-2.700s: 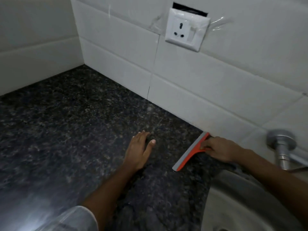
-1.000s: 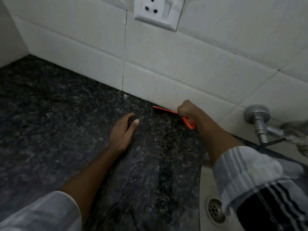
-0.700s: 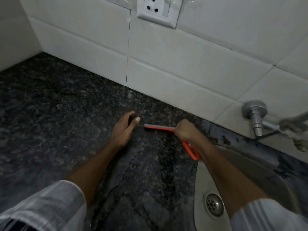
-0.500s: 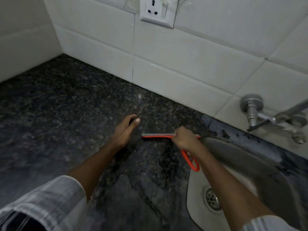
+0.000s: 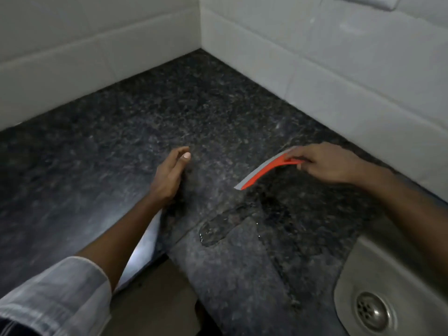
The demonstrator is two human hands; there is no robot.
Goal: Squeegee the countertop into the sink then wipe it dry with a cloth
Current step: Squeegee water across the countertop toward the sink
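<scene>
My right hand (image 5: 327, 164) grips the handle of an orange squeegee (image 5: 263, 172) with a grey rubber blade, held over the dark speckled granite countertop (image 5: 109, 146) near the back wall. The blade's near end sits at the edge of a wet patch (image 5: 218, 226). My left hand (image 5: 169, 177) rests flat on the countertop, fingers straight, to the left of the squeegee and apart from it. The steel sink (image 5: 388, 282) lies at the lower right, its drain (image 5: 372, 311) visible. No cloth is in view.
White tiled walls (image 5: 315, 69) meet in a corner behind the countertop. A wall socket (image 5: 366, 1) shows at the top right edge. The counter's front edge (image 5: 150, 238) runs under my left forearm, with a brown floor (image 5: 155, 299) below.
The view has swung left, the tap is out of sight. My right hand has turned the squeegee from across the sink edge to slanting toward me. My left hand stays planted on the counter.
</scene>
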